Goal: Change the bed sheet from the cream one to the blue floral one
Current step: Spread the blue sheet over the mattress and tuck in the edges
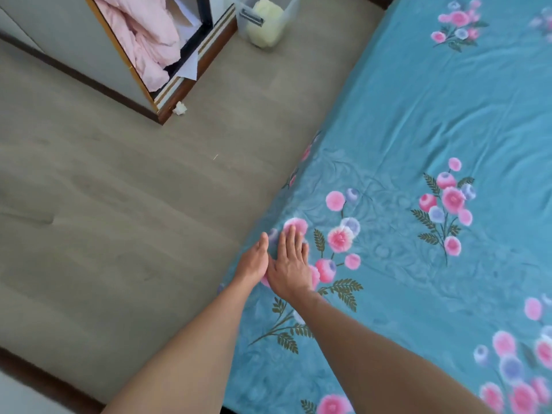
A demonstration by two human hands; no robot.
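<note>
left hand (253, 261): fingers straight, edge-on at the bed's side, touching the sheet.
right hand (291, 264): spread flat, pressing the blue floral sheet (418, 121).
sheet position: covers the mattress, still creased near the edge.
handling: judged light, soft, limp; best gripped at hem or corner.
wardrobe (125, 55): open, holds pink bedding (149, 40).
bin (265, 19): clear plastic on floor (119, 189), holds cream cloth (267, 23), possibly the old sheet.

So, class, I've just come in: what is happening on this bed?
A person is smoothing the blue floral sheet, which already covers the bed. Both hands lie flat near the bed's edge, side by side: the left hand at the very edge, the right hand on a pink flower. No cream sheet shows on the bed.
</note>
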